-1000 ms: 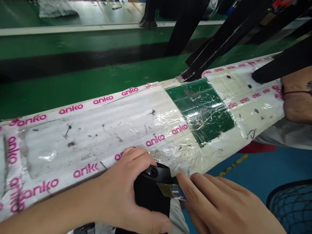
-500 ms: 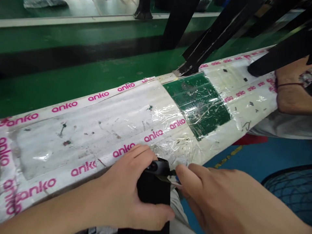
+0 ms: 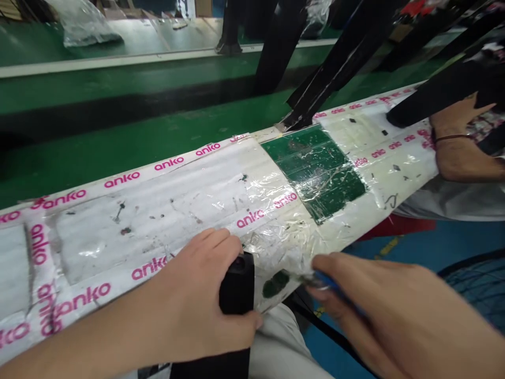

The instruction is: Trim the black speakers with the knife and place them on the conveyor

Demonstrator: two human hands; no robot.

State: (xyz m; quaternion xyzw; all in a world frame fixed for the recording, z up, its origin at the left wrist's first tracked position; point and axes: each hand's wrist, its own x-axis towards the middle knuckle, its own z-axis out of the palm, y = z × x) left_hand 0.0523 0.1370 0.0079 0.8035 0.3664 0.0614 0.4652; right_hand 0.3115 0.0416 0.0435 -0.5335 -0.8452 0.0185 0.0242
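My left hand [image 3: 213,295] is wrapped round a long black box-shaped piece [image 3: 236,287] near its upper end, with a small round dark hole visible there. The lower part of the piece runs out of view at the bottom. To the right, my right hand [image 3: 366,300] is closed on a tool with a blue handle [image 3: 329,281] and a thin metal end, smeared by motion. The metal end points left and is apart from the black piece. Beneath both hands lies the edge of a bench covered in white sheeting and clear film [image 3: 177,210].
A green patch [image 3: 315,173] shows in the bench cover. Black slanted posts [image 3: 327,68] stand behind it. A co-worker's arm [image 3: 453,152] rests at the right near a black tube [image 3: 437,100]. A mesh basket [image 3: 477,284] is at lower right; a plastic bag [image 3: 87,26] lies far left.
My right hand and the blue-handled tool have moved right, away from the black piece's end. My left hand has shifted slightly left with the piece. The view has tilted up a little.
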